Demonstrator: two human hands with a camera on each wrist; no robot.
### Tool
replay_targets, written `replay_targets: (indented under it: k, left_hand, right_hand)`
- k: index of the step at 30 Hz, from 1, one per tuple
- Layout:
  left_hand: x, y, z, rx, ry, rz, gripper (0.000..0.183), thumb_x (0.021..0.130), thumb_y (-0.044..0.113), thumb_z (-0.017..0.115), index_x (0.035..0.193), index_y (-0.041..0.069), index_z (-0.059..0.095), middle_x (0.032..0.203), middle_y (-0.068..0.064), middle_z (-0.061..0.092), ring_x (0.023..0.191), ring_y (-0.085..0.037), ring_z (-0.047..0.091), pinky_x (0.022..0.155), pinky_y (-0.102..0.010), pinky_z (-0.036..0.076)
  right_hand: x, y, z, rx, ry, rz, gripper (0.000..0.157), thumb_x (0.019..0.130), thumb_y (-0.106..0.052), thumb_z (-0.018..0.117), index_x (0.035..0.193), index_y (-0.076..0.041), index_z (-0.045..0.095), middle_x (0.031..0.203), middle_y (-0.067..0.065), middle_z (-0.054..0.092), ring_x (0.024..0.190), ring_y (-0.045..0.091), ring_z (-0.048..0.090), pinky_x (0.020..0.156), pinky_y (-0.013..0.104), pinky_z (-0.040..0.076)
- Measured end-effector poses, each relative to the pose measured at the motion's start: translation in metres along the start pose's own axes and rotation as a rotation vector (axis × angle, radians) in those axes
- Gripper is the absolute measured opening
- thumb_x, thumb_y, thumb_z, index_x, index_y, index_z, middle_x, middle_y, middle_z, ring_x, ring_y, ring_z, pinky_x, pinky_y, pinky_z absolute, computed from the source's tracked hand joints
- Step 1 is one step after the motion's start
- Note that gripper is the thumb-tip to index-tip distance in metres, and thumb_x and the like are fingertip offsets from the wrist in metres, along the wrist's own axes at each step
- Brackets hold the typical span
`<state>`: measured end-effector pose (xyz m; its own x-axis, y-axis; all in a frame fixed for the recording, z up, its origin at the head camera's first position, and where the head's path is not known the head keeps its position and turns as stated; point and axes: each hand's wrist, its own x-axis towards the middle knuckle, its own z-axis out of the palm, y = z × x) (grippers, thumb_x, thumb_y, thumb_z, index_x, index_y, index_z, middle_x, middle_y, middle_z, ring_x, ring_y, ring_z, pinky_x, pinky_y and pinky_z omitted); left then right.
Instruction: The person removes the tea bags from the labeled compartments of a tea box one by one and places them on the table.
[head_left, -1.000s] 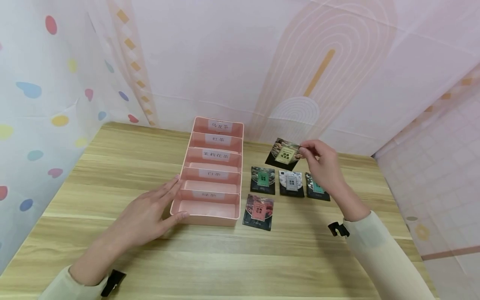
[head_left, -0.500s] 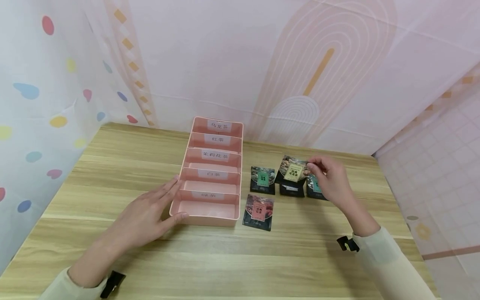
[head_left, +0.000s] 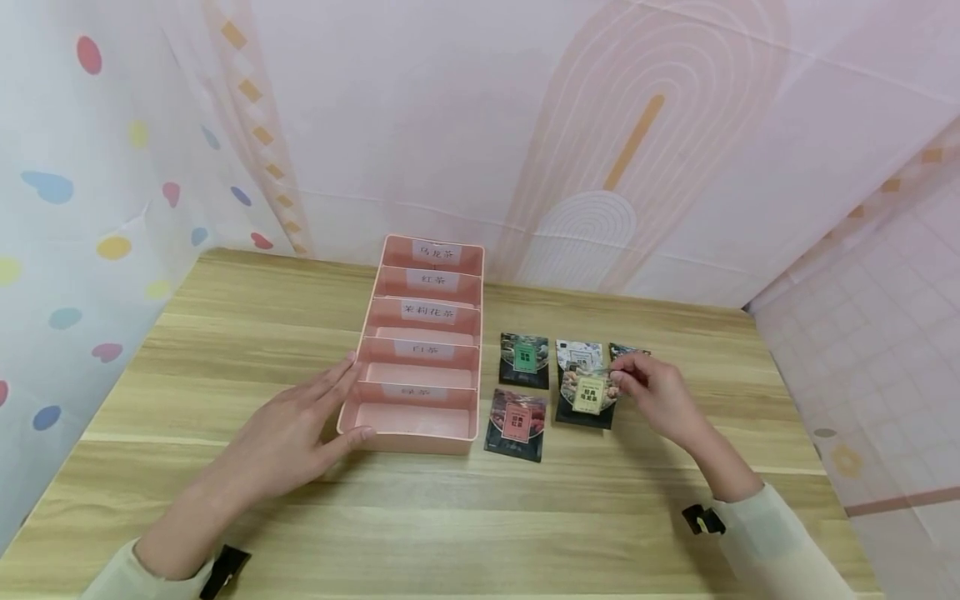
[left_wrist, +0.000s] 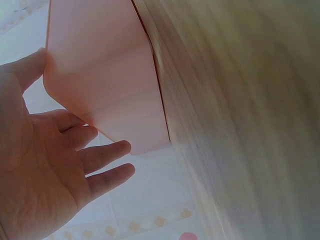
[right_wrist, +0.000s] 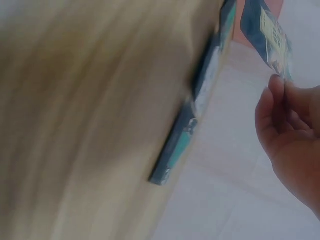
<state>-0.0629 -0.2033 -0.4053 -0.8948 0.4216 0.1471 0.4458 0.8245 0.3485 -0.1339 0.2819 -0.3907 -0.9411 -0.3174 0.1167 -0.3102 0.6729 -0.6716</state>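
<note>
Between thumb and fingers, my right hand pinches a dark tea sachet with a yellow label by its upper right corner. In the head view it overlaps the white-and-grey tea sachet; in the right wrist view it is held up off the table. My left hand touches the near left corner of a pink divided box, fingers along its side and thumb at its front. The left wrist view shows these fingers mostly straight, spread at the box wall. The box has several labelled compartments, with no sachets visible inside.
Right of the box lie a green-labelled sachet and, nearer, a red-labelled sachet. A teal-labelled sachet lies at the row's right end, mostly behind my right hand in the head view. A patterned curtain hangs behind the wooden table.
My right hand has brought the yellow-labelled sachet down toward the near side, from behind the row of sachets to over the white-and-grey one. My left hand stays at the box corner.
</note>
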Motion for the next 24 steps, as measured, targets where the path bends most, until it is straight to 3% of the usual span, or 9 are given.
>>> replay_targets:
  k: [5, 12, 24]
  left_hand:
    - [-0.001, 0.0, -0.002, -0.001, -0.007, -0.006, 0.082, 0.101, 0.051, 0.066, 0.16, 0.0, 0.039, 0.166, -0.019, 0.036, 0.137, -0.047, 0.052, 0.107, -0.064, 0.047]
    - [-0.002, -0.001, -0.001, -0.006, -0.028, -0.021, 0.082, 0.102, 0.052, 0.063, 0.16, -0.001, 0.038, 0.167, -0.019, 0.034, 0.14, -0.047, 0.05, 0.11, -0.064, 0.044]
    - [0.0, 0.0, 0.001, -0.001, -0.016, -0.006, 0.082, 0.102, 0.052, 0.064, 0.16, -0.001, 0.039, 0.166, -0.019, 0.035, 0.139, -0.047, 0.051, 0.109, -0.064, 0.046]
  right_hand:
    - [-0.004, 0.006, 0.002, 0.026, -0.062, 0.035, 0.01, 0.101, 0.007, 0.063, 0.108, 0.006, 0.069, 0.087, 0.006, 0.07, 0.077, 0.019, 0.069, 0.065, 0.033, 0.061]
    - [-0.007, 0.012, 0.006, 0.057, -0.157, 0.097, 0.008, 0.101, 0.004, 0.063, 0.101, 0.0, 0.07, 0.079, 0.004, 0.063, 0.071, 0.019, 0.06, 0.058, 0.025, 0.051]
    - [-0.007, 0.025, 0.013, 0.055, -0.25, 0.177, 0.005, 0.102, 0.003, 0.064, 0.1, 0.002, 0.069, 0.085, 0.005, 0.067, 0.073, 0.018, 0.064, 0.063, 0.028, 0.058]
